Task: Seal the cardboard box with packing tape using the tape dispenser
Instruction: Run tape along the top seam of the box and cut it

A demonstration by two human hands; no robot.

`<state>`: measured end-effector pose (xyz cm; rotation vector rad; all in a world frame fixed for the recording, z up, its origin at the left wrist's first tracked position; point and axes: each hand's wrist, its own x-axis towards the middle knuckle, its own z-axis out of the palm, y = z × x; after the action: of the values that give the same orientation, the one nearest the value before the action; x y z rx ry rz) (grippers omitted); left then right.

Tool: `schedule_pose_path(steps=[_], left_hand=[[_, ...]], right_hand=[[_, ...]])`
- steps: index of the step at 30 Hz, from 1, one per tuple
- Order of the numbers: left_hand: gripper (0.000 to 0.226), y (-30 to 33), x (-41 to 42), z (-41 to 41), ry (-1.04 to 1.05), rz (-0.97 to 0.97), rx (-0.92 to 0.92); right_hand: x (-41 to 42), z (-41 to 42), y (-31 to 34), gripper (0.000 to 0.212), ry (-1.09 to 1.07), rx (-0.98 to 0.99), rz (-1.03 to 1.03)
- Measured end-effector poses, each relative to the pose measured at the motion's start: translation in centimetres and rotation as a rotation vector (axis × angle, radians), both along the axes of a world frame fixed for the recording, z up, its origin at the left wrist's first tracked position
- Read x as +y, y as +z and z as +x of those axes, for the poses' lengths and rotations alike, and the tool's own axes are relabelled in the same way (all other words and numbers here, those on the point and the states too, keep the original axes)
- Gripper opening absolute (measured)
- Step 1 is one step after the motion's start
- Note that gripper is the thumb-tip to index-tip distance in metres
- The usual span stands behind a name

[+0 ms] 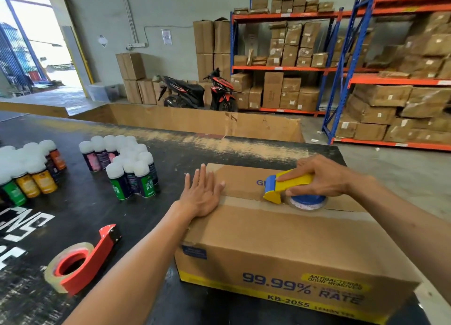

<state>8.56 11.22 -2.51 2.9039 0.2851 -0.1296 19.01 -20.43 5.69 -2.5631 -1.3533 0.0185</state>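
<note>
A closed cardboard box (280, 241) with blue and yellow print lies on the black table (97, 202) in front of me. A strip of clear tape (246, 201) runs along its top centre seam from the left edge. My right hand (322, 178) grips a yellow and blue tape dispenser (290, 188) that rests on the seam near the middle of the top. My left hand (202, 193) lies flat, fingers spread, on the box's left top edge, over the taped end.
A red tape dispenser (80, 258) lies on the table at the lower left. Several white-capped spray cans (129, 168) stand left of the box, more cans (26, 176) at the far left. Shelves of cartons (390, 80) and a motorbike (195, 93) stand beyond.
</note>
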Motion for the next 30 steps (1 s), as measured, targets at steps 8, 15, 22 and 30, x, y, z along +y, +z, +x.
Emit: schedule_pose_path(steps=[8, 15, 22, 30], left_hand=[[0.072, -0.7, -10.2, -0.7, -0.371, 0.104, 0.068], [0.07, -1.2, -9.9, -0.5, -0.365, 0.101, 0.041], [0.066, -0.8, -9.3, -0.7, -0.4, 0.106, 0.029], [0.104, 1.1, -12.5, -1.4, -0.368, 0.13, 0.111]], right_hand=[[0.5, 0.1, -0.5, 0.051, 0.011, -0.048, 0.013], [0.5, 0.0, 0.0, 0.05, 0.006, -0.009, -0.031], [-4.0, -0.4, 1.4, 0.046, -0.052, 0.07, -0.042], [-9.2, -0.7, 1.0, 0.04, -0.181, 0.02, -0.074]])
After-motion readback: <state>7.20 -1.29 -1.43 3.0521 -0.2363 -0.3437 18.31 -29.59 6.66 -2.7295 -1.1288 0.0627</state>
